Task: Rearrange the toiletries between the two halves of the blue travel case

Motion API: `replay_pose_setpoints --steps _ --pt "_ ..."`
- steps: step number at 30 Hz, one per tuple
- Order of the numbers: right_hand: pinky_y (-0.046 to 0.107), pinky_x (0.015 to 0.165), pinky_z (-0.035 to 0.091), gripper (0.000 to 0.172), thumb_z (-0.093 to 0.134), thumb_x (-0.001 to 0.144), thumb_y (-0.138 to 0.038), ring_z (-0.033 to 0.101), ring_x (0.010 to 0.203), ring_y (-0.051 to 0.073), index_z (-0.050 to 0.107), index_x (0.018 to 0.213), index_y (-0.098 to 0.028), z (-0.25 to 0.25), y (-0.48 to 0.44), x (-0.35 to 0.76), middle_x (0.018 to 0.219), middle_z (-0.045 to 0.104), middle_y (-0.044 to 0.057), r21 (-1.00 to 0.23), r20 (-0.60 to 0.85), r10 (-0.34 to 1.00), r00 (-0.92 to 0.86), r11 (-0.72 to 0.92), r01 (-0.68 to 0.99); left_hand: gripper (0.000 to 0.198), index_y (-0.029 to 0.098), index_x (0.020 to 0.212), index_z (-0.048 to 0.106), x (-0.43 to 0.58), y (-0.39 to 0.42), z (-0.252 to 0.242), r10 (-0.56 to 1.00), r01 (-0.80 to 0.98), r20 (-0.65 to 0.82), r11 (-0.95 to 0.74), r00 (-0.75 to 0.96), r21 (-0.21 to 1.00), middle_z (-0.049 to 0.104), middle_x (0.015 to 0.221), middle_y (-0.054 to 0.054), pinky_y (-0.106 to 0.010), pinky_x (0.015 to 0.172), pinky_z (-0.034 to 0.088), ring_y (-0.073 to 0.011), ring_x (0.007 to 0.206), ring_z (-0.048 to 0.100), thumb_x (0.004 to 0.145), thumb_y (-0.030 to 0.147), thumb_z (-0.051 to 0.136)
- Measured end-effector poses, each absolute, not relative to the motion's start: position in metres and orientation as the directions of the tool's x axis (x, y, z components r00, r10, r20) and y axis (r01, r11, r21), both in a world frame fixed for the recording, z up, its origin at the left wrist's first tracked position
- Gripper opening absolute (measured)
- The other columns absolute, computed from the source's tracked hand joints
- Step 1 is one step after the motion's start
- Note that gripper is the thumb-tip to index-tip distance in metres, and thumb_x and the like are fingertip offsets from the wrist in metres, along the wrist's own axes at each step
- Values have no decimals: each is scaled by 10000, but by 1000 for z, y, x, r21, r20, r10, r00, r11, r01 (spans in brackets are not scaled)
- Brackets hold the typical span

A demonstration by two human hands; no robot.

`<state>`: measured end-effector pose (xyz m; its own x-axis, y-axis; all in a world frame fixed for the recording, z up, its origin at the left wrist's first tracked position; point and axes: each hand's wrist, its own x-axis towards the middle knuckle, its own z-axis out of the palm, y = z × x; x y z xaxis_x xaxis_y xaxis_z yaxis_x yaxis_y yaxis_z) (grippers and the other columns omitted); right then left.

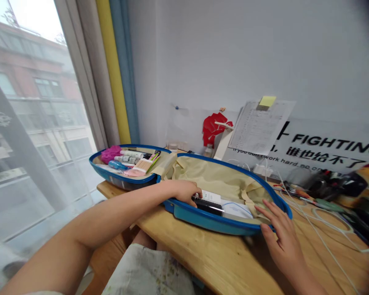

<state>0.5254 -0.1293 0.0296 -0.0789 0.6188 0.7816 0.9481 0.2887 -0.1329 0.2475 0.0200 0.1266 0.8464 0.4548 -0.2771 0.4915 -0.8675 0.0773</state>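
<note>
An open oval hard-shell case (209, 224) lay on a wooden desk (221, 258), a cylindrical bottle (207, 206) in its right half, a flat brush (143, 166) and tubes (130, 155) in its left half, a sheer curtain (24, 164) at frame left, a printed paper sheet (258, 127) on the wall behind

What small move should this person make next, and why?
Probably the left hand should settle the black cylinder flat beside the white package. The hand is already on the cylinder, and the package lies right next to it in the open case. The right hand seems to be steadying the case's rim, so it can stay put.
</note>
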Motion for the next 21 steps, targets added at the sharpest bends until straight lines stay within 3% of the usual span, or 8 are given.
replay_pose_setpoints --steps 8,13,21 --pt "527 966 407 371 366 910 -380 448 1247 302 536 1209 -242 31 -130 525 1324 508 98 -106 785 612 -100 291 951 410 227 1112 564 255 11 128 488 548 -333 -829 806 112 635 1085 -39 -261 748 452 -202 953 604 726 309 675" --pt "514 974 406 380 364 906 -385 445 1254 297 540 1212 -244 30 -129 526 1327 506 93 -114 781 618 -91 285 952 426 204 1085 580 257 11 123 531 573 -302 -817 792 68 585 1176 -93 -292 754 459 -243 986 598 702 356 690" --pt "515 961 413 364 373 906 -356 451 1249 301 534 1212 -243 29 -128 527 1312 520 95 -84 794 598 -113 292 953 416 219 1074 592 259 8 125 534 574 -290 -816 794 68 623 1127 -73 -300 766 468 -244 979 606 693 347 700"
